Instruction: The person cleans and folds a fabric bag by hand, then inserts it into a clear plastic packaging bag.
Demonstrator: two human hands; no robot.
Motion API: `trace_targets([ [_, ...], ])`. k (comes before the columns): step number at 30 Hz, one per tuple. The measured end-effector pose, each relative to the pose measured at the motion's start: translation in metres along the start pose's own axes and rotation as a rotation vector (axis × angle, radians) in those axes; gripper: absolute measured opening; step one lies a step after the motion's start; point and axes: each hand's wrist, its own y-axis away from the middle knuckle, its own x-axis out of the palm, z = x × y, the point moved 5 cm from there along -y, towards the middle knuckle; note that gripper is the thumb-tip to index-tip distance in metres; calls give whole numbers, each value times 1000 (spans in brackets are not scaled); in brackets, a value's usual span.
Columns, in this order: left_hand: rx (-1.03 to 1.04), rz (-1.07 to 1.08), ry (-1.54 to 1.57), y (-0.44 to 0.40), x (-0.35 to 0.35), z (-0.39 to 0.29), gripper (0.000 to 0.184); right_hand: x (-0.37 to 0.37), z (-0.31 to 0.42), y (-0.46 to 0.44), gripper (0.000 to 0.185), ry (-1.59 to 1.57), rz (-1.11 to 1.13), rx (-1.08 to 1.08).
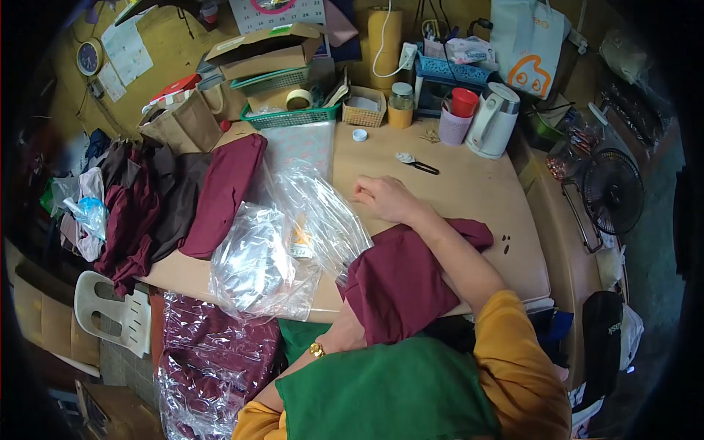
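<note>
A folded maroon cloth [400, 282] lies over the table's front edge, close against my body. My left hand [350, 331], with a gold watch at the wrist, reaches under its left side; the fingers are hidden by the fabric. Above the table, my right hand [383, 198] has its fingers curled together; whether anything small is pinched in them I cannot make out. My right forearm crosses over the cloth. Clear plastic bags [315, 205] lie left of my right hand and reach the cloth's edge. Another folded maroon cloth [224, 194] rests further left.
Dark and maroon garments [139, 198] are heaped at the table's left. At the back stand a green basket [293, 116], a jar [400, 106], a pink cup [454, 126] and a white kettle [493, 121]. Black-handled snips [418, 164] lie mid-table. A fan [614, 191] is right.
</note>
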Motion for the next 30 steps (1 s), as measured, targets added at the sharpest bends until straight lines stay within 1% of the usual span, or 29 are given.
trace_targets([
  [2,12,5,14,-1,0,2,63,-1,-11,13,24,-139,193,180],
  [3,15,8,23,0,-1,3,62,-7,1,24,24,-141,201,177],
  [5,36,14,44,1,-4,1,60,-12,30,48,32,36,360,144],
  [6,47,23,58,3,-6,-1,59,-10,27,51,32,32,364,148],
  [8,63,53,84,6,-10,-4,57,10,14,64,37,250,687,193],
  [9,70,72,91,9,-13,-5,56,17,9,63,34,134,796,294],
  [10,71,87,97,13,-20,-4,55,21,2,64,34,140,794,292],
  [12,34,109,145,25,-45,1,53,22,-5,62,30,270,438,-98],
  [13,-37,123,216,35,-61,9,52,28,-19,67,30,269,436,-101],
  [15,-477,132,639,58,-91,27,42,34,-44,77,26,95,472,-24],
  [16,-559,36,512,69,-110,36,42,31,-45,79,26,96,472,-32],
  [17,-645,4,433,74,-130,38,42,27,-46,81,30,43,456,68],
  [18,-600,-151,410,78,-146,40,41,23,-48,84,34,-14,440,170],
  [19,-682,-361,415,79,-164,40,37,20,-46,85,34,-18,443,166],
  [20,-593,-482,38,78,-180,52,38,20,-46,87,39,-60,533,208],
  [21,-572,-569,-146,74,-190,58,37,21,-45,89,45,-101,623,251],
  [22,-546,-653,-332,68,-200,61,35,21,-43,89,45,-101,625,247],
  [23,-545,-656,-335,57,-204,68,35,23,-42,90,47,-46,697,249],
  [24,-461,-792,-470,46,-213,66,35,24,-40,93,50,9,768,252],
  [25,-372,-925,-603,37,-218,64,36,21,-33,91,50,9,766,250],
  [26,-370,-927,-604,25,-215,81,36,18,-26,89,48,16,810,314],
  [27,-418,-918,-607,14,-208,105,35,16,-23,91,46,21,856,381],
  [28,-442,-914,-607,7,-203,120,34,16,-24,95,46,23,857,382],
  [29,-466,-911,-607,1,-199,134,34,15,-25,99,42,-17,812,354],
  [30,-705,-656,-508,-6,-193,160,32,12,-25,102,39,-57,762,324],
])
